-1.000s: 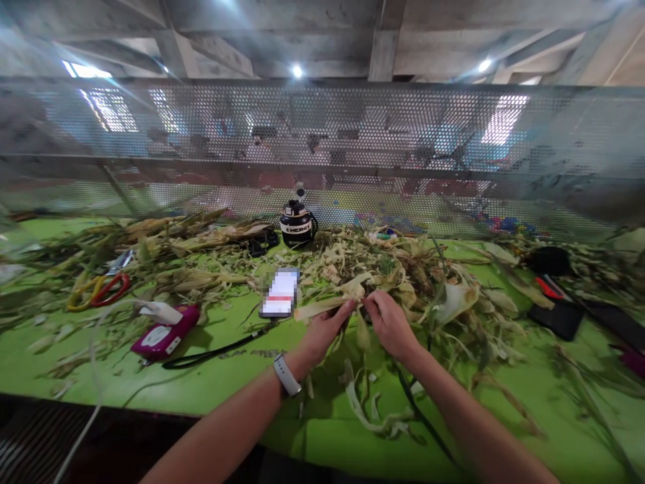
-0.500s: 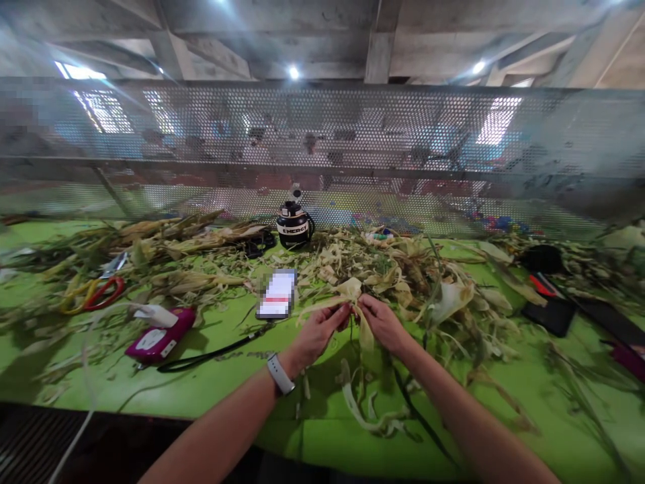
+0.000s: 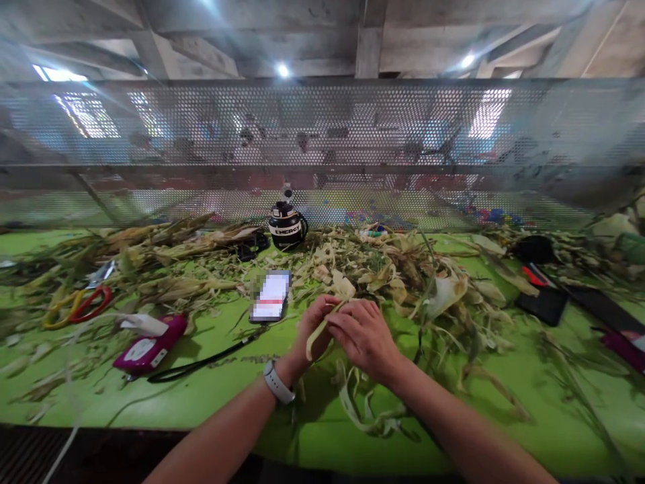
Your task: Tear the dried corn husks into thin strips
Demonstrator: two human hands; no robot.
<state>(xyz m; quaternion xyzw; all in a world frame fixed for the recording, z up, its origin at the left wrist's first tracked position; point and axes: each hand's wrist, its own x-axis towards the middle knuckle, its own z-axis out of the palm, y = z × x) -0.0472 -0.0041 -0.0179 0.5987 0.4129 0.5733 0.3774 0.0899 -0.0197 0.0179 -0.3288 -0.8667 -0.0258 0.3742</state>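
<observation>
Both my hands meet over the green table (image 3: 211,396), just in front of a heap of dry corn husks (image 3: 393,275). My left hand (image 3: 311,333), with a white watch at the wrist, is closed round a pale husk strip (image 3: 317,333) that hangs down from it. My right hand (image 3: 363,336) lies over the left one, fingers curled and pinching the same strip near its top. More torn husk pieces (image 3: 360,403) lie on the table under my wrists.
A phone (image 3: 271,296) lies just left of my hands, with a black lanyard and a magenta device (image 3: 148,346) further left. Scissors with red and yellow handles (image 3: 75,306) sit at far left. A black mug (image 3: 285,227) stands at the back by the perforated metal screen. Dark tools (image 3: 547,302) lie at right.
My hands have come closer to me and together; the right hand now overlaps the left. The husk strip that stuck out to the left now hangs down from the left hand.
</observation>
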